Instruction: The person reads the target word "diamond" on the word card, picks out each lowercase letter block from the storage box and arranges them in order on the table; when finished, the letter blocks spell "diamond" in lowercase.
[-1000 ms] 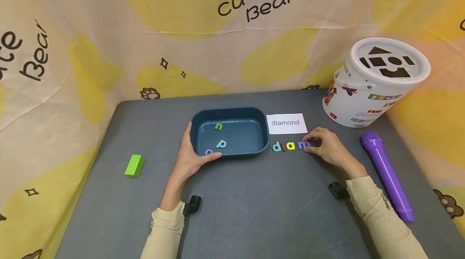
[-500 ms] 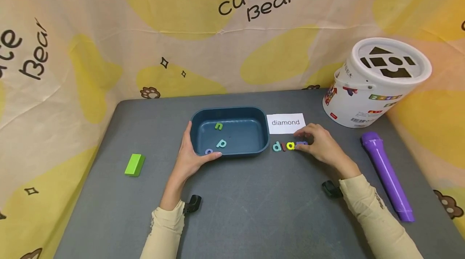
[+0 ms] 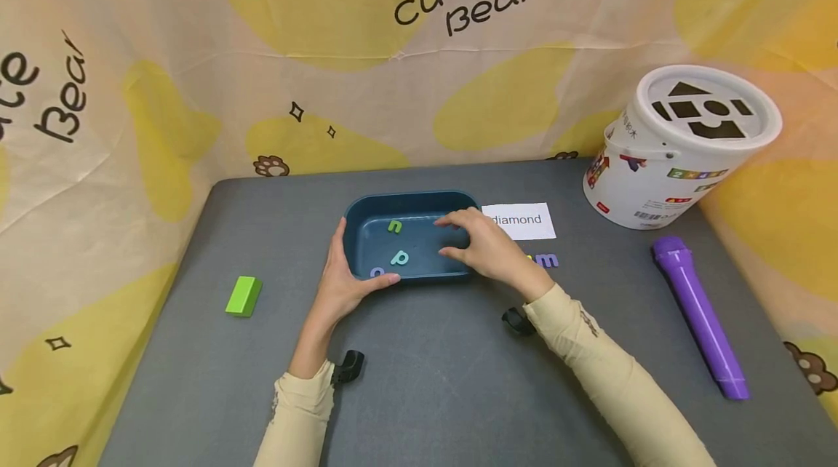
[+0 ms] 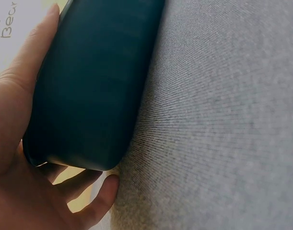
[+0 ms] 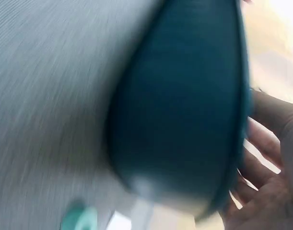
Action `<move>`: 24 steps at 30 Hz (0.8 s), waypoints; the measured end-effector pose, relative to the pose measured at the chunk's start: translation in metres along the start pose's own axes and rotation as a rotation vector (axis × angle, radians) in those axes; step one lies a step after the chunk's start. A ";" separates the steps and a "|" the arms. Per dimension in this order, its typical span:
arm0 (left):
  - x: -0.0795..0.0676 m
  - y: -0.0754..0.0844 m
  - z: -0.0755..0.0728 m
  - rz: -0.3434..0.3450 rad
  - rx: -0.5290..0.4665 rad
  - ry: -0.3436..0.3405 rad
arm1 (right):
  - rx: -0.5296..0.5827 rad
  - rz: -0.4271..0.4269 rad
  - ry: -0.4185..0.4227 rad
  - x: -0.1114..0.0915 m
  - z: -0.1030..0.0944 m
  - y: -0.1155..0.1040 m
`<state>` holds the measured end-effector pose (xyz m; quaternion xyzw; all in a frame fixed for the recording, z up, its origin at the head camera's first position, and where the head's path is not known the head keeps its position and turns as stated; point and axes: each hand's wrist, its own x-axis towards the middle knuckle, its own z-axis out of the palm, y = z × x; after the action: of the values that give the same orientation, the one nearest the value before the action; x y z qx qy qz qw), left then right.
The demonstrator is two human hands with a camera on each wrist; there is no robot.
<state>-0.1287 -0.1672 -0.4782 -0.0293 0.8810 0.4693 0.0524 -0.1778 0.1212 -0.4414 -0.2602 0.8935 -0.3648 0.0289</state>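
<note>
My left hand (image 3: pixel 343 274) holds the dark blue tray (image 3: pixel 425 277) at its left end, thumb along the front rim; the fingers bend round the tray (image 4: pixel 98 86) in the left wrist view. Inside lie a green letter n (image 3: pixel 395 227), a light blue letter (image 3: pixel 400 257) and a purple letter (image 3: pixel 377 272) by the thumb. Over the tray's right end hovers my right hand (image 3: pixel 487 245), thumb and fingers apart with nothing between them. A purple letter m (image 3: pixel 546 260) lies right of the tray; the letters left of it are mostly hidden behind the right hand.
A white card (image 3: pixel 527 221) reading "diamond" lies behind the right hand. Farther right stand a white bucket (image 3: pixel 655 190) and, in front of it, a purple microphone-shaped tube (image 3: pixel 703 321). A green block (image 3: pixel 244 297) lies on the left of the grey table (image 3: pixel 419 380).
My right hand has let go of the purple m beside the other letters and moved left over the tray. The left hand has stayed on the tray.
</note>
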 end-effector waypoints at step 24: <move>0.001 -0.001 -0.002 0.024 -0.009 -0.026 | 0.031 -0.023 -0.373 0.073 0.079 -0.038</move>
<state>-0.1301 -0.1690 -0.4778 -0.0129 0.8784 0.4742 0.0578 -0.2050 0.0123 -0.4635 -0.3329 0.8639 -0.3243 0.1942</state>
